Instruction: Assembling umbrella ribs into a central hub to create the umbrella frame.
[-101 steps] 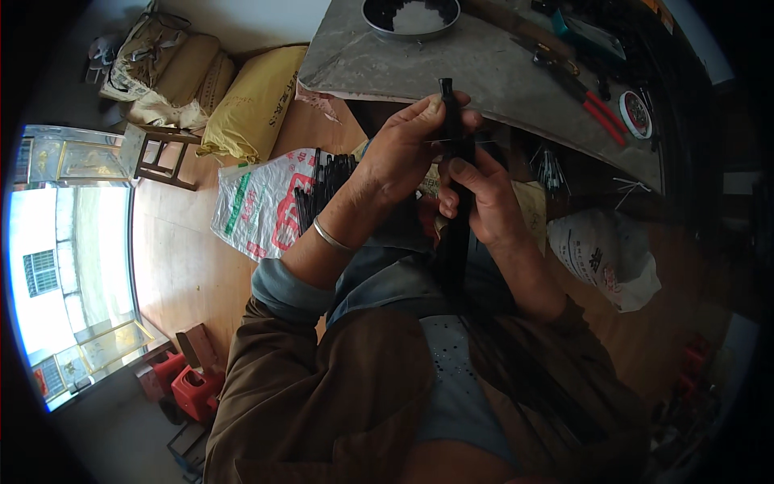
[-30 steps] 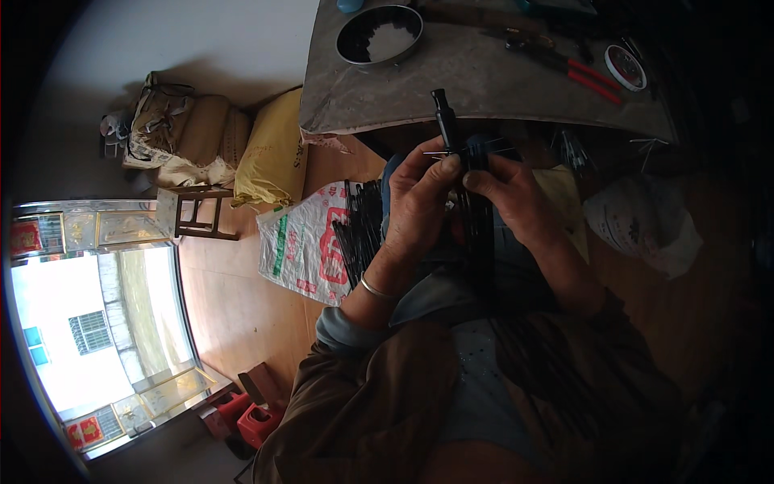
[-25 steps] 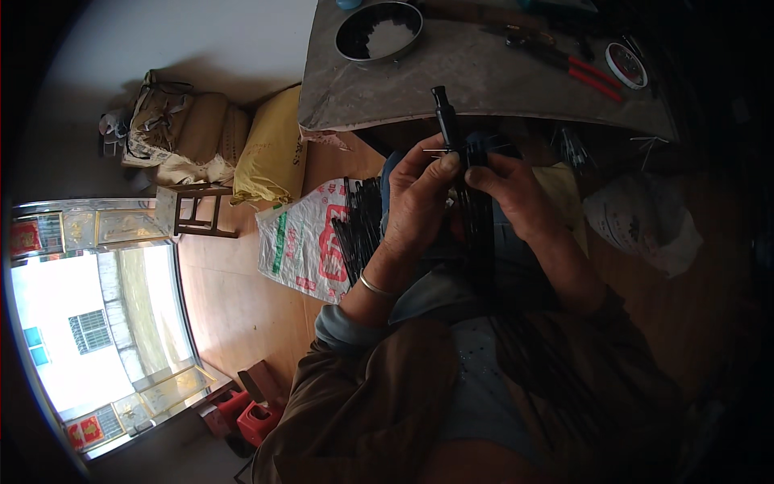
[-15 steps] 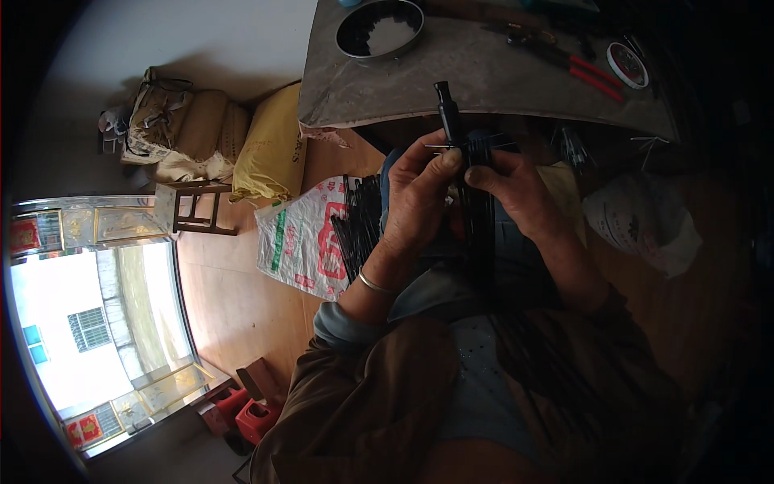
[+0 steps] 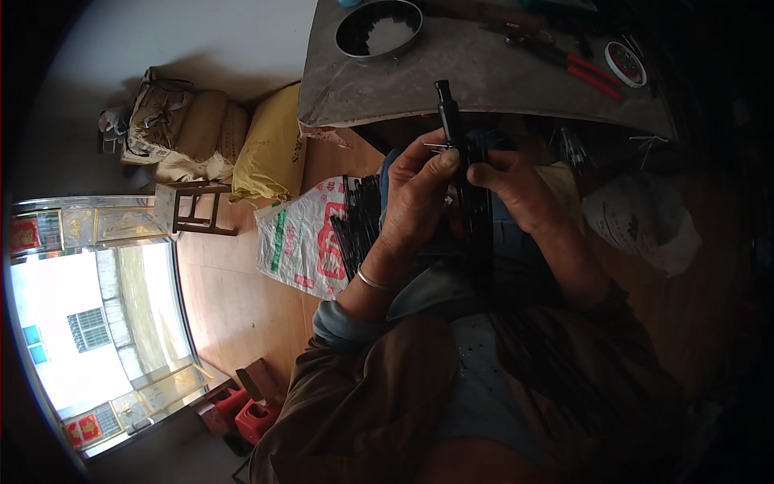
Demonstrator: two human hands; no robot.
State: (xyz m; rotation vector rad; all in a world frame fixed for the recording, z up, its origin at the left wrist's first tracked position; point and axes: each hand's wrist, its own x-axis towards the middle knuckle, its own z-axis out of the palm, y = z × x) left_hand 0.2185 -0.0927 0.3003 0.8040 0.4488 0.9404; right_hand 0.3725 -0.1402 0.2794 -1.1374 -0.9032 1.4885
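Observation:
A long black shaft with a stepped, flared end [image 5: 445, 97] stands upright before me, thin black ribs lying along its lower length, like a folded umbrella frame. My left hand [image 5: 421, 189] is closed around its left side, thumb pressed on the shaft. Short thin metal wires [image 5: 435, 148] stick out by the left fingertips. My right hand [image 5: 520, 189] is closed on the right side, its thumb against the ribs; the other fingers are partly hidden behind. Beside my left leg, a bundle of black rods [image 5: 363, 214] lies over a white printed sack [image 5: 298, 242].
Ahead is a grey table [image 5: 476, 81] with a black bowl of white material [image 5: 379, 31], red-handled pliers [image 5: 592, 77] and a round white-rimmed lid [image 5: 626, 64]. A yellow sack [image 5: 270, 145] and wooden stool [image 5: 197, 207] stand left. A whitish plastic bag [image 5: 641, 222] lies right.
The thin wire end that stuck out past my right fingers is out of sight. More than one wire end now shows by the left fingertips. Both hands keep nearly the same place.

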